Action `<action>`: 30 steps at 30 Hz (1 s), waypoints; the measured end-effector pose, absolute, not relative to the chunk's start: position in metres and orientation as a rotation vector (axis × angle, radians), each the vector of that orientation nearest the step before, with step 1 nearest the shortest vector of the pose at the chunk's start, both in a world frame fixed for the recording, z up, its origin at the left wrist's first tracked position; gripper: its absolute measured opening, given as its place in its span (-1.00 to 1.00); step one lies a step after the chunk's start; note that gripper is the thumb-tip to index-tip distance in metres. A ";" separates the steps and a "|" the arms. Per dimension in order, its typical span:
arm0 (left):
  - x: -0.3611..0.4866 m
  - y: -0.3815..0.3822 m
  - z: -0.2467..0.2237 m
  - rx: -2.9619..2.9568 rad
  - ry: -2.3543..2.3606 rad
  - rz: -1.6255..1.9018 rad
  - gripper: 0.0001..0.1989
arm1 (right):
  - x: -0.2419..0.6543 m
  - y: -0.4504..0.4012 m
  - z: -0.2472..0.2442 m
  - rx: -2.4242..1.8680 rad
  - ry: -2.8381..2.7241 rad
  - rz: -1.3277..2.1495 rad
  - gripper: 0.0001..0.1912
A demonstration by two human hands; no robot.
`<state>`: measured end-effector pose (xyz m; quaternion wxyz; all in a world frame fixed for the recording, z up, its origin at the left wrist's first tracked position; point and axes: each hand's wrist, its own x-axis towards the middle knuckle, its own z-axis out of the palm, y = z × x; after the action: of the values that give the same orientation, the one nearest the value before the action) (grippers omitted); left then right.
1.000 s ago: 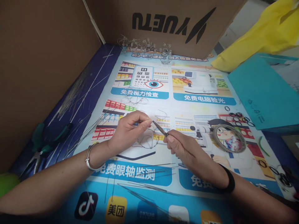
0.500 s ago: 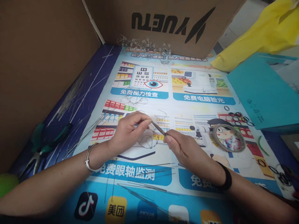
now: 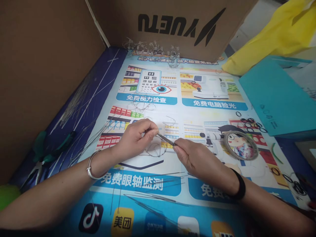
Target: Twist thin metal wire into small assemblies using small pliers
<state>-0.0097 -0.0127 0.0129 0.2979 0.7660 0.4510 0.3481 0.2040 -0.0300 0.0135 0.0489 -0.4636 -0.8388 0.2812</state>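
Note:
My right hand (image 3: pixel 191 154) is closed around slim metal tweezers (image 3: pixel 166 140), whose tips point left and up to the fingertips of my left hand (image 3: pixel 138 136). That left hand is in a pinch, thumb against forefinger, at a thin wire piece (image 3: pixel 156 150) with a rounded, ring-like outline that shows just below the fingers. The pinched spot itself is too small to make out. Several straight wires (image 3: pixel 158 200) lie on the printed sheet nearer to me, and a bent wire (image 3: pixel 170 121) lies just beyond my hands.
Green-handled pliers (image 3: pixel 40 158) lie at the left beside a bundle of loose wires (image 3: pixel 74 102). A round tape roll (image 3: pixel 240 145) and small black rings (image 3: pixel 250 125) are at the right. Beaded wire pieces (image 3: pixel 155 49) stand before a cardboard box (image 3: pixel 172 36). A turquoise folder (image 3: pixel 276 95) lies far right.
The tweezers' tips have dropped slightly and shifted left, so the tool lies a little flatter. Both hands stay nearly in place, with the left fingertips a touch lower.

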 end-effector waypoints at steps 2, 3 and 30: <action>-0.010 -0.011 0.013 1.966 1.167 0.905 -0.84 | 0.205 -0.028 0.015 -1.393 -2.535 0.911 -0.71; -0.010 -0.010 0.013 1.918 1.143 0.892 -0.84 | 0.206 -0.028 0.016 -1.378 -2.514 0.947 -0.70; -0.009 -0.011 0.004 1.429 1.191 1.112 -0.86 | 0.208 -0.031 0.012 -1.080 -1.428 2.134 -0.61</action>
<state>-0.0087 -0.0111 0.0040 0.4682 0.5826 0.4855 0.4536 0.2078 -0.0305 0.0121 0.1771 -0.3816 -0.5044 0.7540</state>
